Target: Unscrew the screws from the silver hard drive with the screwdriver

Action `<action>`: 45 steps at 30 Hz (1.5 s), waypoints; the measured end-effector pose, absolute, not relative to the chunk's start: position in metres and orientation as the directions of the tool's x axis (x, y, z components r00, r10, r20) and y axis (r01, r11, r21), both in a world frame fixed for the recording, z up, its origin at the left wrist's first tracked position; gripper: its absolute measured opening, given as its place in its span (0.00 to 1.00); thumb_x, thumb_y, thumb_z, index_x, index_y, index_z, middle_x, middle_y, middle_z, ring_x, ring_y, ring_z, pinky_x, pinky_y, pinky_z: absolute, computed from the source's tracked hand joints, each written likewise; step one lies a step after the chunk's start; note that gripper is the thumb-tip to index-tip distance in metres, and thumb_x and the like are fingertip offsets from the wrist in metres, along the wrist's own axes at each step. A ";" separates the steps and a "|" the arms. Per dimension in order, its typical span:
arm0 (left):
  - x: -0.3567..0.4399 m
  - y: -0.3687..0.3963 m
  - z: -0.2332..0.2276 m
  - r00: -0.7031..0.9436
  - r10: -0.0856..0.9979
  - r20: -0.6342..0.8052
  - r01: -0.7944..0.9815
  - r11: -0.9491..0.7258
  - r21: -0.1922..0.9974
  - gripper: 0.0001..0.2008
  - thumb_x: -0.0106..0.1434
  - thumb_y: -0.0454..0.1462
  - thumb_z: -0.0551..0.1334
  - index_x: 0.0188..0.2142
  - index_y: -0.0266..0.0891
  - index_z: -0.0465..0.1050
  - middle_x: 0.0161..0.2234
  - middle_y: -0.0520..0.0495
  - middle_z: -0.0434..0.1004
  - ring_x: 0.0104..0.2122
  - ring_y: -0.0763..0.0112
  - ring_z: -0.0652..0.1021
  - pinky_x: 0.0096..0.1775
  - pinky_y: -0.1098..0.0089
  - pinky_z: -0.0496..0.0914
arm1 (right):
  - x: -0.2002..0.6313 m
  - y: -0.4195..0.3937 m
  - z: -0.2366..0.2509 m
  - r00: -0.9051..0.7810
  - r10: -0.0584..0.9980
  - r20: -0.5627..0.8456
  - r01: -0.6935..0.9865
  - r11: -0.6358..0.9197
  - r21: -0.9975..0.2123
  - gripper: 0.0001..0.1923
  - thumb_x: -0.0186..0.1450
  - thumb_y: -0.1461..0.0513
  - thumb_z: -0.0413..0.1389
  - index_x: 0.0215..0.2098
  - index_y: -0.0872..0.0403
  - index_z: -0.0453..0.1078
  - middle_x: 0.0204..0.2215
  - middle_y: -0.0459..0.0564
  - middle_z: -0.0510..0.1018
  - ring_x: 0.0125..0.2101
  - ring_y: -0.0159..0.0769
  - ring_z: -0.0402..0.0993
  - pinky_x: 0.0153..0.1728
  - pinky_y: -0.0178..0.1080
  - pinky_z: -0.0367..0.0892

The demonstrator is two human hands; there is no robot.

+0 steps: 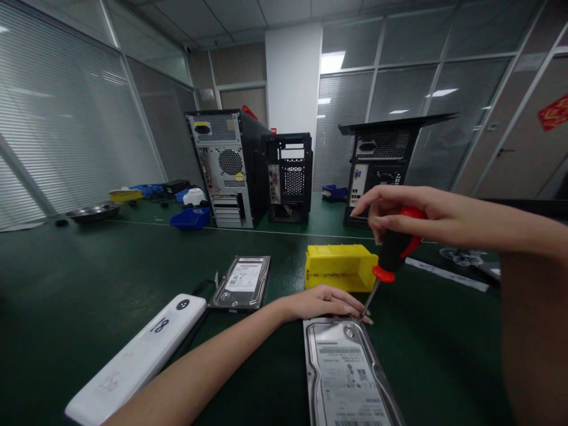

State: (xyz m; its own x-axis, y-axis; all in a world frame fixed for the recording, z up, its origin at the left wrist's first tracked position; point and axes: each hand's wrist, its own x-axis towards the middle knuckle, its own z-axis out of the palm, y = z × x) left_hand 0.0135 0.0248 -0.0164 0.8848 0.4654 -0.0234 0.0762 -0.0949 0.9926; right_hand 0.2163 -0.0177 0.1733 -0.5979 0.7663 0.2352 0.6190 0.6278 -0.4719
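Head view: the right hand (397, 219) wraps its grip around a screwdriver (393, 251), tip at the upper-right corner of the hard drive (346, 378), bottom centre-right. The left hand (323, 302) lies at its top edge; whether it pinches, I cannot tell. Screw work seems in hand, calling for a steady twist next.

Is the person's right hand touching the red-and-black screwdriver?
Touching. The head view shows it plainly: the right hand is curled around the screwdriver, covering part of its handle.
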 end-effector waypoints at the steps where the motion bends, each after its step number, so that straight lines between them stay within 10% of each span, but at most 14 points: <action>1: 0.014 0.025 -0.017 0.885 0.466 -0.022 0.073 -0.091 0.993 0.17 0.63 0.42 0.61 0.50 0.38 0.73 0.49 0.43 0.76 0.51 0.64 0.73 0.55 0.61 0.62 | 0.217 -0.019 0.173 -0.613 0.762 0.211 0.609 0.625 -0.488 0.20 0.64 0.52 0.52 0.52 0.49 0.67 0.35 0.50 0.77 0.35 0.40 0.75 0.33 0.40 0.72; 45: 0.013 0.021 -0.012 0.878 0.478 -0.010 0.076 -0.119 0.990 0.17 0.63 0.41 0.60 0.50 0.38 0.73 0.48 0.44 0.76 0.50 0.65 0.74 0.54 0.62 0.63 | 0.231 -0.015 0.172 -0.581 0.786 0.212 0.720 0.618 -0.315 0.26 0.62 0.48 0.53 0.57 0.44 0.63 0.55 0.49 0.71 0.48 0.48 0.72 0.45 0.45 0.72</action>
